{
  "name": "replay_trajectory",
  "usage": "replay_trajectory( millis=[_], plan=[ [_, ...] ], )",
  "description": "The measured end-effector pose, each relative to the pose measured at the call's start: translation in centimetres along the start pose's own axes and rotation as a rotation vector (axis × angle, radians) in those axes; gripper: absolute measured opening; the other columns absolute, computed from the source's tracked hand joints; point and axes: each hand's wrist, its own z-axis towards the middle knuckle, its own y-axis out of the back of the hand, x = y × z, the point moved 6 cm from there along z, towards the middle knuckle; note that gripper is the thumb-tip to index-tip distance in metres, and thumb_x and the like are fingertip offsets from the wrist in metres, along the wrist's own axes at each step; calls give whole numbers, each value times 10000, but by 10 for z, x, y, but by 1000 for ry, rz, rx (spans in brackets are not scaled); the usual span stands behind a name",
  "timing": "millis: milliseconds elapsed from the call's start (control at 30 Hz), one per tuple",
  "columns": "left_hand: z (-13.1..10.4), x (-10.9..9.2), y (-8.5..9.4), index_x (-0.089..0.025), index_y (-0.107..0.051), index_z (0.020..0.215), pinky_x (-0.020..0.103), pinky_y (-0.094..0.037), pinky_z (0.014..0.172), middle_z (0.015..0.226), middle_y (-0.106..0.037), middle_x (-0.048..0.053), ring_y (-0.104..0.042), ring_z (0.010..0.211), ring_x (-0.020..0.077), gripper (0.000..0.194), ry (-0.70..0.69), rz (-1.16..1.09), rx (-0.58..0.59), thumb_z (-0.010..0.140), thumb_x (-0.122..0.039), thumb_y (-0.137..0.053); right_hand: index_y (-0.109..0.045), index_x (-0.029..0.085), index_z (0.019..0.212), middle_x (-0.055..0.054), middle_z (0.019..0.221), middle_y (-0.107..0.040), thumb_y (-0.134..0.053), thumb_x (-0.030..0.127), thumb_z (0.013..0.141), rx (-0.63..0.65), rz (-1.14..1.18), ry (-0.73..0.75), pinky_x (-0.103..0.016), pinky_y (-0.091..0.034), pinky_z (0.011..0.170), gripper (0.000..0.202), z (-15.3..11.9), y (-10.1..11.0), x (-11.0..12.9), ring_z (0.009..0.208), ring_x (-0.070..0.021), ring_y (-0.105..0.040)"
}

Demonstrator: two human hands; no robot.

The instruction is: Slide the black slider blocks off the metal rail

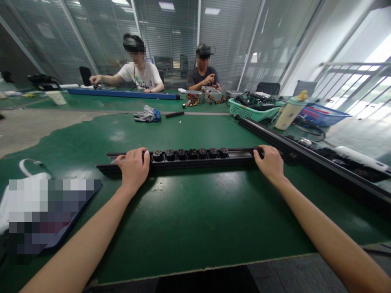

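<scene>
"Where's our bar [189, 165]?"
"In our fingers. Our left hand [134, 167] curls round near one end; our right hand [270, 162] pinches the other, fingers bent close."
"Why?"
"Likely to keep it steady, sockets [193, 154] up."

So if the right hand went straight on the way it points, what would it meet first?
Most likely the socket strip: the right hand seems to grip its right end, though depth is unclear.

Long black channel [183, 165], open side up, lies roughly parallel to and well back from near edge of green table [195, 228], seven round black modules [193, 153] in a row inside.
</scene>
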Motion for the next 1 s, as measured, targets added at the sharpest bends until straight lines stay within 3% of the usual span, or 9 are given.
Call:
replay_trajectory(
  millis=[1000],
  plan=[
    [1,2,-3,-187,-685,1231,561,-304,1117,1316,-749,192,-630,1279,362,467,-7,15,-2,1070,-415,-310,-724,166,1110,-204,1111,-750,-500,419,962,10,-28,-16,-482,-531,908,369,1,1,-3,1052,-348,-634]
  ],
)
